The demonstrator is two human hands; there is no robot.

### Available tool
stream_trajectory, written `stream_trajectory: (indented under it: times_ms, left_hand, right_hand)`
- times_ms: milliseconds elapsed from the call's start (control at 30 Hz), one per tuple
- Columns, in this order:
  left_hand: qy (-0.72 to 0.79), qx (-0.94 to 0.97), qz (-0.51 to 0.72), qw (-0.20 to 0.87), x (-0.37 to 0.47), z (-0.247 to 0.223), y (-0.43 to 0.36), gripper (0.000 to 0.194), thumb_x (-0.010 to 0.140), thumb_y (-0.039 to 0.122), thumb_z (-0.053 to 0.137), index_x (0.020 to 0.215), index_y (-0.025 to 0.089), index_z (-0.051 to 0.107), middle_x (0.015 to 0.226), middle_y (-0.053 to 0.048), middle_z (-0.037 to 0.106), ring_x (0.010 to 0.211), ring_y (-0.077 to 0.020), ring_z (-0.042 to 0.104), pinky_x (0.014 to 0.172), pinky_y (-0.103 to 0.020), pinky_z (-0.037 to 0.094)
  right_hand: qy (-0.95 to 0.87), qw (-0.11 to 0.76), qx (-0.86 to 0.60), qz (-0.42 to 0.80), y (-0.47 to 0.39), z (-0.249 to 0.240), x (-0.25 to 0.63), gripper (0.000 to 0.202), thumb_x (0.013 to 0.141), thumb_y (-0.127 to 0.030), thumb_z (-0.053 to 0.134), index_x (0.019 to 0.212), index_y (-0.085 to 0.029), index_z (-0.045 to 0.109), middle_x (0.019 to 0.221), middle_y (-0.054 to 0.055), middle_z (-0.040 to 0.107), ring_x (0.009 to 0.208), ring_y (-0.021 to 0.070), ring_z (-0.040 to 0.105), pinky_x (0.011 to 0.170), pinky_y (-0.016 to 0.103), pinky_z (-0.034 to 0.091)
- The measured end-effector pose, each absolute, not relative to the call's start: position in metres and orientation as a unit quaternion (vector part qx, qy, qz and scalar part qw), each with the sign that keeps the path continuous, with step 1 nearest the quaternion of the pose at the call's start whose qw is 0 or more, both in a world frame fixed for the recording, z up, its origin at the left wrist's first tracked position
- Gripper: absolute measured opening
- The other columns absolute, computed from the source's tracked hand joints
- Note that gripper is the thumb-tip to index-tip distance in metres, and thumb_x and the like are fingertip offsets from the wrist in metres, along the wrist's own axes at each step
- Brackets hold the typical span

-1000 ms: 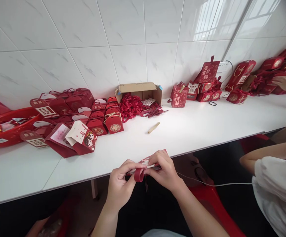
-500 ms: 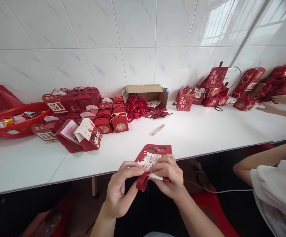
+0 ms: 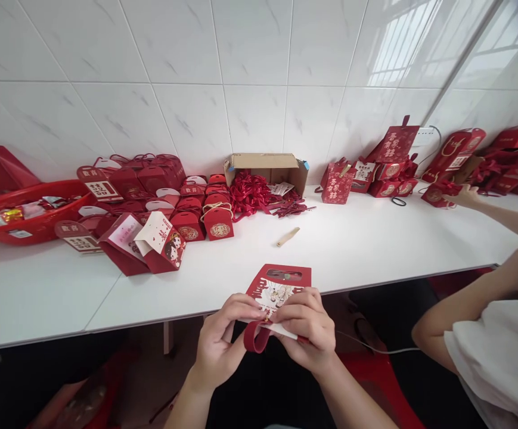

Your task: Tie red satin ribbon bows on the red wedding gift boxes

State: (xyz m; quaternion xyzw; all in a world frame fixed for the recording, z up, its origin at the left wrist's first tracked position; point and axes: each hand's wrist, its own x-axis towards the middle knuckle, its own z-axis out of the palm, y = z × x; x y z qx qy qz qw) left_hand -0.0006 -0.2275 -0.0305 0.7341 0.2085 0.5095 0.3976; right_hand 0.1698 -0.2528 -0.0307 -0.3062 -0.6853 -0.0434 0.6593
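Between my hands is a red and white paper gift box (image 3: pixel 279 292) with a cut-out slot and a printed picture, tilted at the table's front edge. A looped dark red ribbon (image 3: pixel 254 338) sticks out from its near edge. My left hand (image 3: pixel 225 336) is closed, its fingers pinching at the ribbon's base and the box edge. My right hand (image 3: pixel 307 325) is closed on the right side of the box, fingertips close to the ribbon's base. My fingers partly hide where ribbon and box meet.
A wooden stick (image 3: pixel 288 237) lies on the white table (image 3: pixel 352 238). Behind it stands a cardboard box (image 3: pixel 265 161) with red ribbons (image 3: pixel 250 193). Red gift boxes (image 3: pixel 187 223) and a red basket (image 3: pixel 35 229) are left. A co-worker's arm (image 3: pixel 504 217) reaches in from the right.
My hands still hold the gift box and ribbon; the fingers have shifted slightly and the loop looks rounder. The co-worker's hand has moved onto a red box. The view has turned slightly left.
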Motion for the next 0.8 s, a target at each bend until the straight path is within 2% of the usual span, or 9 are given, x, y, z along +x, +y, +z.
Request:
stream_trajectory:
  times_ms: [100, 200, 267, 333, 400, 533, 667, 800]
  left_hand:
    - [0.205, 0.738, 0.514, 0.386, 0.000, -0.034, -0.224, 0.028, 0.079, 0.000, 0.057, 0.094, 0.023, 0.061, 0.085, -0.003, 0.067, 0.086, -0.0179, 0.062, 0.075, -0.030, 0.053]
    - [0.211, 0.771, 0.489, 0.350, -0.001, -0.034, -0.220, 0.029, 0.080, -0.001, 0.055, 0.096, 0.022, 0.060, 0.086, -0.004, 0.067, 0.085, -0.0173, 0.063, 0.076, -0.030, 0.053]
    - [0.213, 0.789, 0.474, 0.328, -0.002, -0.033, -0.218, 0.030, 0.082, -0.002, 0.052, 0.098, 0.022, 0.060, 0.087, -0.004, 0.066, 0.085, -0.0162, 0.062, 0.075, -0.029, 0.053]
    - [0.209, 0.801, 0.464, 0.316, -0.003, -0.032, -0.218, 0.030, 0.083, -0.002, 0.050, 0.099, 0.021, 0.059, 0.087, -0.004, 0.065, 0.085, -0.0156, 0.062, 0.074, -0.028, 0.052]
    - [0.210, 0.810, 0.453, 0.308, -0.003, -0.033, -0.218, 0.031, 0.083, -0.003, 0.049, 0.100, 0.021, 0.059, 0.088, -0.004, 0.064, 0.086, -0.0154, 0.061, 0.075, -0.028, 0.052]
    - [0.228, 0.819, 0.433, 0.298, -0.004, -0.037, -0.218, 0.030, 0.084, -0.002, 0.047, 0.100, 0.022, 0.056, 0.089, -0.004, 0.062, 0.086, -0.0146, 0.060, 0.076, -0.028, 0.052]
    - [0.265, 0.814, 0.424, 0.294, -0.004, -0.043, -0.218, 0.029, 0.087, 0.002, 0.045, 0.103, 0.024, 0.053, 0.088, -0.002, 0.060, 0.082, -0.0126, 0.061, 0.072, -0.023, 0.052]
    - [0.311, 0.795, 0.428, 0.298, -0.001, -0.046, -0.219, 0.029, 0.087, 0.007, 0.047, 0.108, 0.026, 0.048, 0.094, 0.000, 0.062, 0.086, -0.0116, 0.065, 0.078, -0.021, 0.054]
  right_hand:
    - [-0.660, 0.677, -0.324, 0.017, -0.252, -0.036, 0.166, 0.019, 0.080, -0.021, 0.068, 0.076, -0.022, 0.049, 0.071, -0.001, 0.071, 0.064, 0.0160, 0.061, 0.065, 0.035, 0.043]
    - [-0.628, 0.672, -0.370, 0.131, -0.251, -0.042, 0.167, 0.025, 0.077, -0.029, 0.072, 0.072, -0.021, 0.049, 0.071, 0.000, 0.068, 0.064, 0.0152, 0.061, 0.062, 0.031, 0.045]
    - [-0.626, 0.629, -0.409, 0.212, -0.251, -0.044, 0.169, 0.021, 0.075, -0.030, 0.074, 0.082, -0.021, 0.057, 0.078, 0.002, 0.067, 0.065, 0.0148, 0.061, 0.060, 0.028, 0.046]
    - [-0.642, 0.583, -0.421, 0.266, -0.252, -0.044, 0.172, 0.028, 0.076, -0.027, 0.072, 0.101, -0.022, 0.061, 0.085, 0.004, 0.068, 0.070, 0.0152, 0.061, 0.063, 0.028, 0.048]
    - [-0.657, 0.568, -0.406, 0.284, -0.253, -0.044, 0.173, 0.029, 0.078, -0.023, 0.069, 0.107, -0.023, 0.064, 0.089, 0.005, 0.068, 0.077, 0.0160, 0.062, 0.069, 0.029, 0.050]
    - [-0.642, 0.581, -0.403, 0.296, -0.254, -0.045, 0.170, 0.015, 0.079, -0.019, 0.068, 0.094, -0.022, 0.070, 0.085, 0.005, 0.067, 0.076, 0.0154, 0.063, 0.065, 0.025, 0.049]
    - [-0.617, 0.583, -0.430, 0.308, -0.255, -0.049, 0.167, 0.015, 0.077, -0.013, 0.065, 0.089, -0.020, 0.070, 0.081, 0.004, 0.064, 0.071, 0.0139, 0.061, 0.057, 0.022, 0.046]
    - [-0.611, 0.590, -0.440, 0.293, -0.255, -0.051, 0.165, 0.015, 0.076, -0.009, 0.062, 0.086, -0.019, 0.066, 0.079, 0.002, 0.062, 0.070, 0.0126, 0.059, 0.060, 0.022, 0.045]
